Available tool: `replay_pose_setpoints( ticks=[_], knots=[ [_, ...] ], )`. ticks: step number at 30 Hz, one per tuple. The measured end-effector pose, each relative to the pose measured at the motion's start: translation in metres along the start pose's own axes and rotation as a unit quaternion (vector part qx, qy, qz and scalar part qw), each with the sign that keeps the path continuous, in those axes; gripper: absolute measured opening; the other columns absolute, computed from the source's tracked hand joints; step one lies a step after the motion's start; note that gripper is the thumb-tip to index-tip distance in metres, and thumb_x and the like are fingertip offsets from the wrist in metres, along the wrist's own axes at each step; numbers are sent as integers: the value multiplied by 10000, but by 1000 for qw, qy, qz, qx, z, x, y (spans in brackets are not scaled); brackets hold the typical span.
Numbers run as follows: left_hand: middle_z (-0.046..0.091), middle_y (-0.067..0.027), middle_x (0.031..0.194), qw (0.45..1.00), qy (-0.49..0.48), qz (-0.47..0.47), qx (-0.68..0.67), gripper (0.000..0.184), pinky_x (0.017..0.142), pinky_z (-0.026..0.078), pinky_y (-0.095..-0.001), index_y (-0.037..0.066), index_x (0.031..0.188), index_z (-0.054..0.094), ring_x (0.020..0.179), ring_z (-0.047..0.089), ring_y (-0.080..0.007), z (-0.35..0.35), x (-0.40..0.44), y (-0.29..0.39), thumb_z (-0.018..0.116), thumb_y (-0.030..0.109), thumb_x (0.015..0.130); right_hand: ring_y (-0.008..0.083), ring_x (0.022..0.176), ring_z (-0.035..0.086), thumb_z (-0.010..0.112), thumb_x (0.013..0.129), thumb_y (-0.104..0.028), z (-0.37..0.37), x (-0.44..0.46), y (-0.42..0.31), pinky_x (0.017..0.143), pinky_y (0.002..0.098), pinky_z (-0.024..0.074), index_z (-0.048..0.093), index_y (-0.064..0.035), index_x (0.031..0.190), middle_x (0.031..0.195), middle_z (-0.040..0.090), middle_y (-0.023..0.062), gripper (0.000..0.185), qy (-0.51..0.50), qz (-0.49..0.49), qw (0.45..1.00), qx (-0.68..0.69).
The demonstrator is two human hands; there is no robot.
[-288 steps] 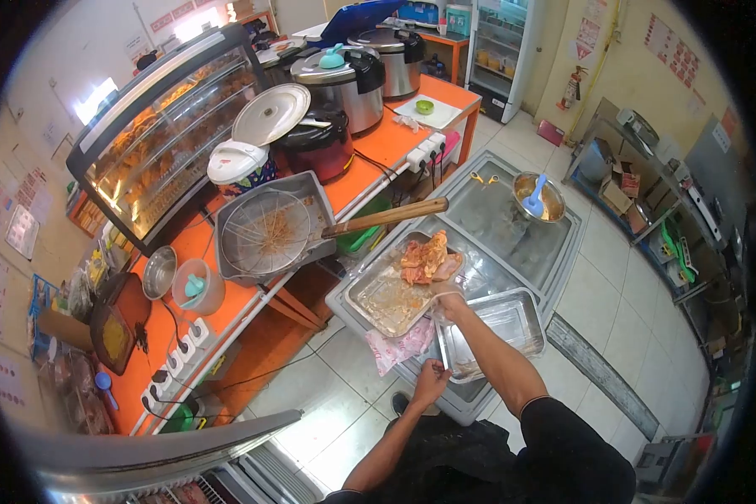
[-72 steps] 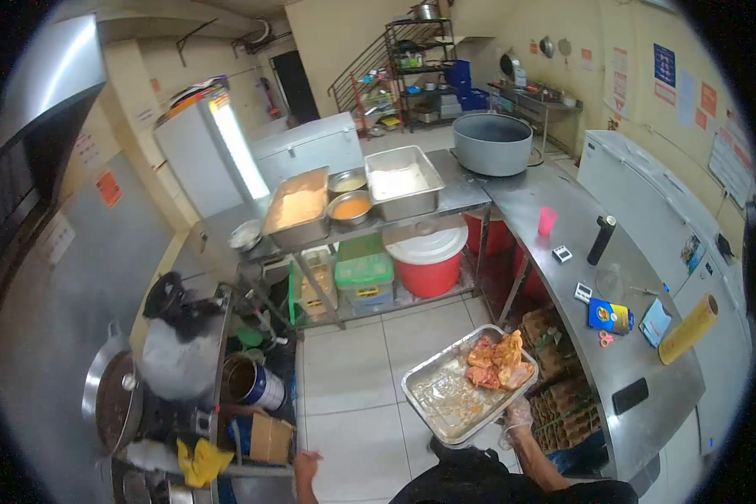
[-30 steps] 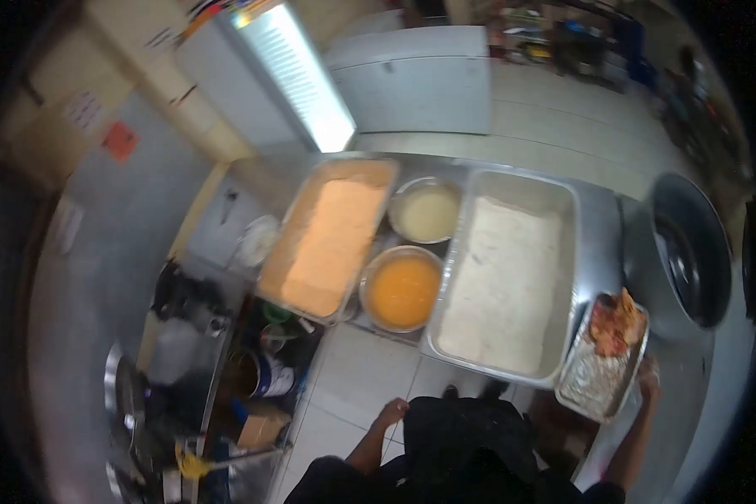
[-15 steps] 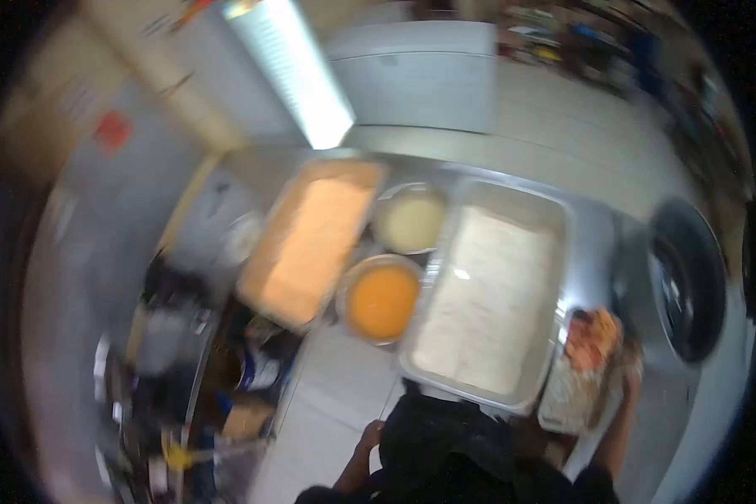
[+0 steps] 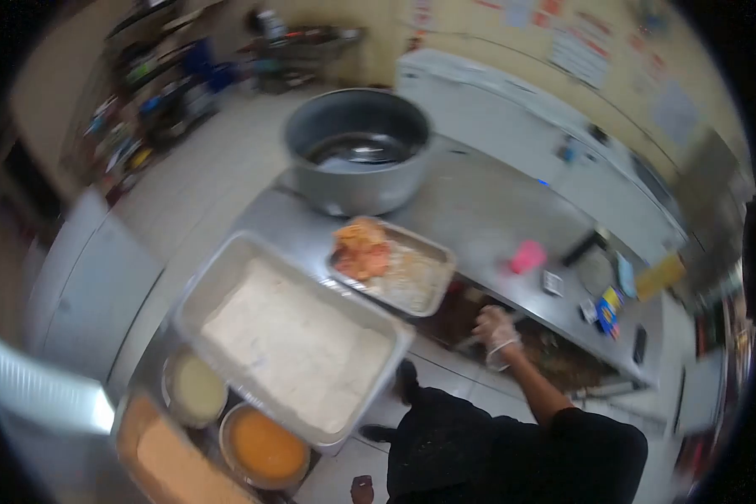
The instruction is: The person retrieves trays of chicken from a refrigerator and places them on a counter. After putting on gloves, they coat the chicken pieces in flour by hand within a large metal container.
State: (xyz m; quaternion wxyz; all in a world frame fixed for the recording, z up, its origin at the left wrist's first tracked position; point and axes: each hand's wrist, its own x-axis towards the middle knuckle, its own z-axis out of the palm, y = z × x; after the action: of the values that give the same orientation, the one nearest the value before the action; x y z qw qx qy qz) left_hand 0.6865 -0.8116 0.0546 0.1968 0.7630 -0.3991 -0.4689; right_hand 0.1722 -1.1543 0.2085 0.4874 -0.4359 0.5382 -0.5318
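One metal surface (image 5: 470, 197) is bending round a corner, tiled floor (image 5: 223, 176) opening beyond it at 10 o'clock and more tiles showing inside its inner edge at 5 o'clock. At 8 o'clock, a deep rectangular pan (image 5: 218, 273) is holding white powder, and farther towards 7 o'clock another pan (image 5: 140, 412) is holding pale orange powder. At 12 o'clock, a round grey pot (image 5: 353, 189) is standing, dark inside. Between pot and white powder, at the centre, a shallow shiny tray (image 5: 443, 287) is lying at the inner edge, carrying lumpy, reddish-orange meat (image 5: 361, 249) at its 9 o'clock end. Two round bowls are sitting between the pans: one (image 5: 224, 441) containing orange liquid, one (image 5: 168, 382) something pale yellow.

At 4 o'clock, the clear-gloved right hand (image 5: 497, 329) is hovering near the tray, its grip loosely apart. The left hand (image 5: 362, 490) is barely showing at 6 o'clock; I cannot tell its grip.
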Motion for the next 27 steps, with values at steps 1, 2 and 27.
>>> replay_pose_setpoints(
  ticks=[1,2,27],
  knots=[
    [661,-148,968,1000,-10,3,10,330,794,506,-364,7,1017,626,895,636,-241,-11,11,22,675,289,852,231,926,622,576,926,-217,8,-45,-21,747,352,530,479,-93,1261,1034,598,108,370,41,61,997,26],
    [663,-145,953,1000,-24,13,16,316,790,509,-360,5,1007,625,885,639,-237,-25,15,63,679,276,853,259,890,640,603,916,-303,39,-77,-43,719,381,536,430,-95,1288,1067,587,117,460,78,119,988,61],
    [632,-144,933,557,-641,435,300,308,799,483,-364,49,1051,586,888,613,-266,371,-342,370,513,336,967,339,1222,469,539,901,-507,-263,-549,-3,975,469,412,267,-117,1439,1450,340,144,718,537,159,704,437]
  ],
)
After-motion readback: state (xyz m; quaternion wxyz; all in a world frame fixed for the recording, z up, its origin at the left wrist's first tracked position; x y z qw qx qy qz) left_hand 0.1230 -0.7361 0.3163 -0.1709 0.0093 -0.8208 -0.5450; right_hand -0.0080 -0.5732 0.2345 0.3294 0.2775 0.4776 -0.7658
